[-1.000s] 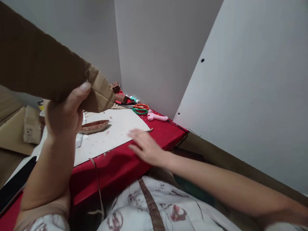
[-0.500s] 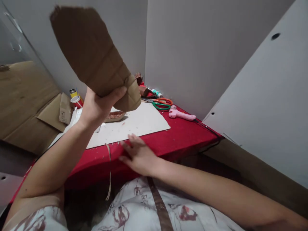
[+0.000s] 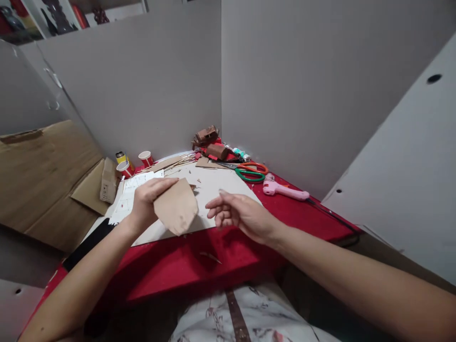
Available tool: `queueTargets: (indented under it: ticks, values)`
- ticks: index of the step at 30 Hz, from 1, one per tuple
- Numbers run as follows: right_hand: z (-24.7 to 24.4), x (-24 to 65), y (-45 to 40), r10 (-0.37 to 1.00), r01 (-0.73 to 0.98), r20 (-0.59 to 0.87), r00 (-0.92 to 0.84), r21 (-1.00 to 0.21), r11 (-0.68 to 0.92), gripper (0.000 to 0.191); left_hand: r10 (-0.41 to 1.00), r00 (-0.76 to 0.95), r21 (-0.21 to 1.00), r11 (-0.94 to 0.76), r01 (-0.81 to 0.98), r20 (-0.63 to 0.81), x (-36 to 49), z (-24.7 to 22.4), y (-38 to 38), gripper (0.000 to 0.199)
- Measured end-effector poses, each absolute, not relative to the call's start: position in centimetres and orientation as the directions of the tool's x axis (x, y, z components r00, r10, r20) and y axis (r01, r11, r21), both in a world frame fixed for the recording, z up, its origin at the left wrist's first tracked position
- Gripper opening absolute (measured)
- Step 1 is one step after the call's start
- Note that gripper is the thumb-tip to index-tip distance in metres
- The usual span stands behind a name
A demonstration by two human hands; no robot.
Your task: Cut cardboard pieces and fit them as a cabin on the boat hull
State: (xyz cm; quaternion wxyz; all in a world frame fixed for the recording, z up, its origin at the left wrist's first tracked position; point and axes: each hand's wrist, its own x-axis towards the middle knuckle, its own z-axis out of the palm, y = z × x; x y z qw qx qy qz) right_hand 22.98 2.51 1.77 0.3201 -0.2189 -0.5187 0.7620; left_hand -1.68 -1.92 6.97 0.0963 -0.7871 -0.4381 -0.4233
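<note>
My left hand (image 3: 147, 199) is closed on a piece of brown cardboard (image 3: 177, 207) with clipped corners, held tilted above the near edge of a white board (image 3: 228, 183). To the right of the cardboard, my right hand (image 3: 242, 213) hovers with its fingers loosely curled and apart, touching nothing. A small brown object (image 3: 193, 187) shows just behind the cardboard, mostly hidden by it. Thin scraps (image 3: 211, 257) lie on the red cloth (image 3: 235, 247) in front of the board.
Orange-and-green-handled scissors (image 3: 251, 172) and a pink glue gun (image 3: 285, 189) with a black cord lie at the right. Paper cups (image 3: 146, 158), thin sticks (image 3: 178, 162) and brown pieces (image 3: 217, 151) stand at the back. Large cardboard (image 3: 46, 180) leans at the left.
My left hand has brought the cardboard down from high up and turned it. My right hand has risen from the cloth near the table edge. The view has shifted upward.
</note>
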Motion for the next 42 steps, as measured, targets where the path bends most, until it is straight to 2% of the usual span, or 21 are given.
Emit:
queueTargets:
  ticks: [2, 4, 6, 7, 9, 12, 14, 16, 18, 20, 24, 30, 33, 37, 42]
  values:
    - [2.7, 23.1, 3.5, 0.657, -0.246, -0.035, -0.753, -0.911, -0.331, 0.054, 0.539, 0.411, 0.009, -0.614, 0.789, 0.735, -1.8, 6.4, -0.8, 0.026]
    - [3.1, 22.4, 3.6, 0.593, -0.205, -0.031, -0.805, -0.923, -0.325, 0.055, 0.469, 0.536, -0.165, -0.624, 0.763, 0.702, -1.7, 5.9, 0.3, 0.031]
    - [3.1, 21.5, 3.5, 0.566, -0.168, -0.031, -0.824, -0.940, -0.297, 0.053, 0.431, 0.597, -0.231, -0.646, 0.728, 0.676, -1.6, 5.5, 1.2, 0.034]
    - [3.0, 21.1, 3.6, 0.564, -0.157, -0.033, -0.825, -0.945, -0.286, 0.051, 0.429, 0.602, -0.222, -0.659, 0.718, 0.673, -1.6, 5.4, 1.5, 0.034]
    - [2.9, 20.7, 4.2, 0.557, -0.141, -0.035, -0.830, -0.952, -0.270, 0.047, 0.470, 0.544, -0.107, -0.680, 0.725, 0.695, -1.6, 5.3, 2.0, 0.033]
    - [3.0, 20.5, 6.2, 0.527, -0.128, -0.011, -0.850, -0.965, -0.227, 0.045, 0.595, 0.337, 0.192, -0.652, 0.734, 0.730, -1.8, 5.4, 2.6, 0.028]
    - [3.3, 20.3, 8.0, 0.510, -0.122, 0.009, -0.860, -0.975, -0.188, 0.044, 0.662, 0.217, 0.332, -0.598, 0.730, 0.717, -1.8, 5.6, 3.1, 0.026]
    - [3.6, 19.8, 9.7, 0.514, -0.117, 0.030, -0.857, -0.983, -0.138, 0.041, 0.749, 0.094, 0.490, -0.517, 0.701, 0.656, -1.9, 5.8, 3.7, 0.028]
    - [3.9, 19.0, 11.3, 0.535, -0.119, 0.053, -0.843, -0.989, -0.090, 0.040, 0.849, -0.036, 0.690, -0.404, 0.601, 0.528, -2.2, 6.1, 4.6, 0.028]
    - [3.9, 18.0, 12.5, 0.557, -0.125, 0.076, -0.827, -0.991, -0.051, 0.038, 0.904, -0.106, 0.810, -0.312, 0.497, 0.413, -2.6, 6.3, 5.7, 0.025]
    - [3.1, 16.3, 14.2, 0.593, -0.097, 0.052, -0.803, -0.994, -0.044, 0.035, 0.922, -0.121, 0.842, -0.274, 0.464, 0.367, -4.1, 5.7, 7.8, 0.024]
    - [1.3, 13.9, 15.3, 0.652, -0.082, 0.017, -0.758, -0.994, -0.069, 0.034, 0.956, -0.073, 0.873, -0.226, 0.432, 0.283, -6.5, 4.6, 10.3, 0.035]
    - [0.6, 12.8, 15.4, 0.674, -0.085, 0.031, -0.738, -0.995, -0.046, 0.030, 0.973, -0.045, 0.890, -0.190, 0.416, 0.228, -7.6, 4.6, 11.2, 0.030]
    - [-0.1, 11.7, 15.2, 0.697, -0.078, 0.172, -0.696, -0.983, 0.164, 0.017, 0.986, 0.021, 0.907, -0.160, 0.389, 0.165, -9.1, 4.6, 11.7, 0.021]
    - [-1.1, 11.3, 14.5, 0.677, 0.058, 0.313, -0.666, -0.883, 0.465, 0.012, 0.996, 0.065, 0.927, -0.078, 0.368, 0.058, -10.0, 4.2, 11.2, 0.022]
